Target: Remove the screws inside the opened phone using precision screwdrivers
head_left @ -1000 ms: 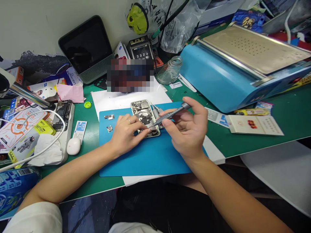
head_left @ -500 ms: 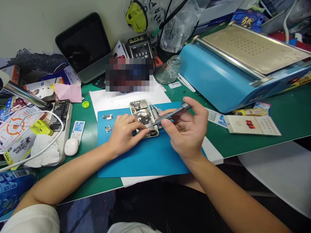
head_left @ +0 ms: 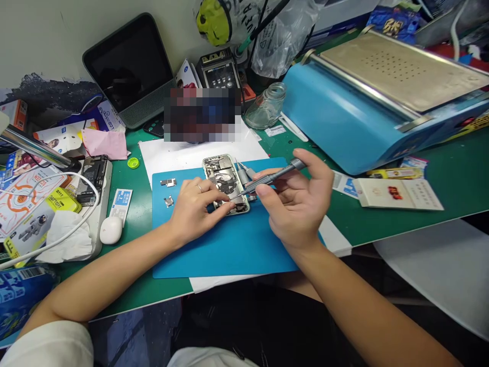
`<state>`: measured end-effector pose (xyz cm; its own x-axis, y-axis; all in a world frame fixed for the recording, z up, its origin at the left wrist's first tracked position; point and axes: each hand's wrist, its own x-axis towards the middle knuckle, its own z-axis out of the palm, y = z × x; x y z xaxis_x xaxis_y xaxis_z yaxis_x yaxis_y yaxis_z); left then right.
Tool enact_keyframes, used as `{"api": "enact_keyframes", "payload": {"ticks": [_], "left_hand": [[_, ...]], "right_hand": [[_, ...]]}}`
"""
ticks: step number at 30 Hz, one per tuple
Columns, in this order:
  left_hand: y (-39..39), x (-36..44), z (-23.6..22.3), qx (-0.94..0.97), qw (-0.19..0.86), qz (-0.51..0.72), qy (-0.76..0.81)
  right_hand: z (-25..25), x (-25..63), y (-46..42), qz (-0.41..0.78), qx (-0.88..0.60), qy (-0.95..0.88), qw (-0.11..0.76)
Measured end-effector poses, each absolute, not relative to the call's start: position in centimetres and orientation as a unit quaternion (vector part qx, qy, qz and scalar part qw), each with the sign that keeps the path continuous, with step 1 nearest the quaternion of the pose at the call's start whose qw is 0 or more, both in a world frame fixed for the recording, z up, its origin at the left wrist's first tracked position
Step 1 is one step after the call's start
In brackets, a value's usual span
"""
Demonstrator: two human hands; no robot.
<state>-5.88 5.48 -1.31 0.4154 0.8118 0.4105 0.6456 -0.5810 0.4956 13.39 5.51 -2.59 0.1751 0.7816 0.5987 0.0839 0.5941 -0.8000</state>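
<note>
Screwdriver (head_left: 266, 180), slim and grey, gripped in my right hand (head_left: 300, 204), points at the opened, white-framed rectangular phone (head_left: 224, 177); whether my left hand (head_left: 195, 206) grips it, I cannot tell.

A phone-repair workshop is suggested by the opened phone (head_left: 225, 177), its inner parts laid bare, and by the slim screwdriver (head_left: 275, 175) held at it. Loose metal parts (head_left: 168, 182) are spread on a blue mat (head_left: 229, 250). A machine (head_left: 344, 122) topped with a perforated plate (head_left: 405, 97) is set on the tabletop (head_left: 451, 163), and packs (head_left: 63, 199) printed "BATTERY" and "LCD" are piled at the left.
</note>
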Motion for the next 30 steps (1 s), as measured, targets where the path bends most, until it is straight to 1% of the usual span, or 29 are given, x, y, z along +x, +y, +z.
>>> {"api": "enact_keyframes", "payload": {"ticks": [30], "left_hand": [[5.40, -5.79, -1.05, 0.829, 0.146, 0.313, 0.440]], "right_hand": [[-2.55, 13.38, 5.51, 0.256, -0.385, -0.583, 0.668]]}}
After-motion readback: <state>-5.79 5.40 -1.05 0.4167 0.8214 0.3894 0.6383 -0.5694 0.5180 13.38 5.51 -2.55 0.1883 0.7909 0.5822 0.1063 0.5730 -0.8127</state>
